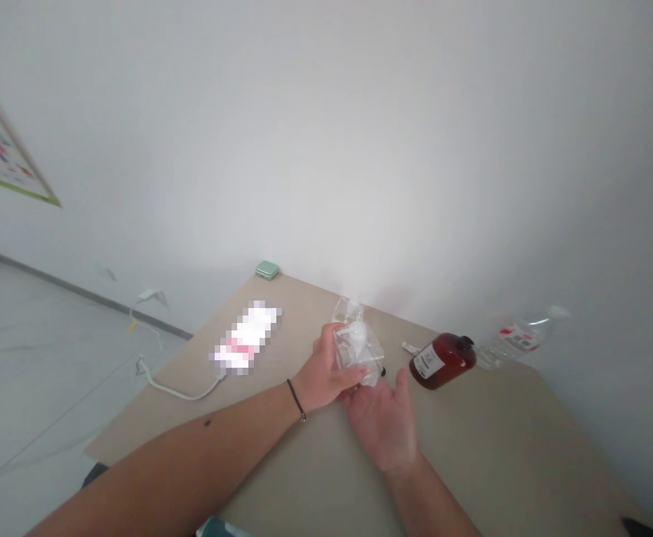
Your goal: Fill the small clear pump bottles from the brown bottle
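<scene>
My left hand (329, 373) is closed around a small clear plastic bag (360, 350) with pale, whitish contents, holding it just above the beige table (505, 462). A thin black band circles that wrist. My right hand (385, 418) lies palm up directly under the bag, fingers apart, touching its lower edge. What sits inside the bag is too blurred to name. A second clear item (347, 307) stands just behind the bag.
A dark red pump bottle (442, 360) lies on its side to the right, a clear plastic water bottle (519, 339) beyond it. A pixelated phone (246, 337) with a white cable (177, 388) lies left. A small green case (266, 269) sits at the far corner against the white wall.
</scene>
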Available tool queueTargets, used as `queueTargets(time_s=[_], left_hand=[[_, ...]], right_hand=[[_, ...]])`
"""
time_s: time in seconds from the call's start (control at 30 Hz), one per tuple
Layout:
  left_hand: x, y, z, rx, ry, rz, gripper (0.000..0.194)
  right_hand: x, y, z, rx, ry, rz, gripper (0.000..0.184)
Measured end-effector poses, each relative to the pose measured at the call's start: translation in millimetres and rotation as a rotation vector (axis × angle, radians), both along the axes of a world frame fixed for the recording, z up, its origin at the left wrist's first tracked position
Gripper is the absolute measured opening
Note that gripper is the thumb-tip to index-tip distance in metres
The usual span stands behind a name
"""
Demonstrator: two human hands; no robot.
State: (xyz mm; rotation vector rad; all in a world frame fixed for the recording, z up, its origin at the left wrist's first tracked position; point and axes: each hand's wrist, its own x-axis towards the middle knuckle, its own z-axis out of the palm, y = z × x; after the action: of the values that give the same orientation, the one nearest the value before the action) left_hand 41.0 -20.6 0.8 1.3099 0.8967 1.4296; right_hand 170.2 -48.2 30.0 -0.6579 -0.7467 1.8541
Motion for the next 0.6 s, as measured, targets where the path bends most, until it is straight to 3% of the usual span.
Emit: queueTargets(time_s=[0.2,0.43,0.6], left_hand=[[10,-10,-4.8,0.040,0.007,-0.108,0.084],[-5,4,0.0,0.002,0.009,0.047,0.078],[-21,12,-1.2,0.060,0.082,0.056,0.079]], right_hand=[[4,0,-3.8,-0.093,0.069,-0.008,0.054],[0,-4,2.3,-0.064,0.134,0.090,0.066],[5,0,0.0,-0.075,0.159,-0.049,0.057]])
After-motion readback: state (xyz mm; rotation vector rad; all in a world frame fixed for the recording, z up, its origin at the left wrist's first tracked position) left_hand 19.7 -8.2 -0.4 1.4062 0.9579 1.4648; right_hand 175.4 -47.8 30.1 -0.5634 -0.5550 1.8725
